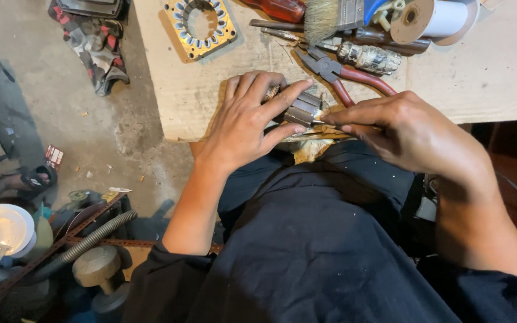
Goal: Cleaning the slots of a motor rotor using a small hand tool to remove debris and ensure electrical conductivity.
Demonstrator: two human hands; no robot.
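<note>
A pale, scuffed board (222,90) carries a slotted brass ring (200,24), a bristly brush (330,17) and red-handled pliers (345,75). At its near edge the left hand (243,122) grips a ribbed metal rotor (303,109); the right hand (408,131) pinches a thin tool (318,122) against it.

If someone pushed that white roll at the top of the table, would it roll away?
Probably yes: the white roll is round and lies on its side. It looks light, with a hollow cardboard core. The paintbrush beside it might stop it.
</note>
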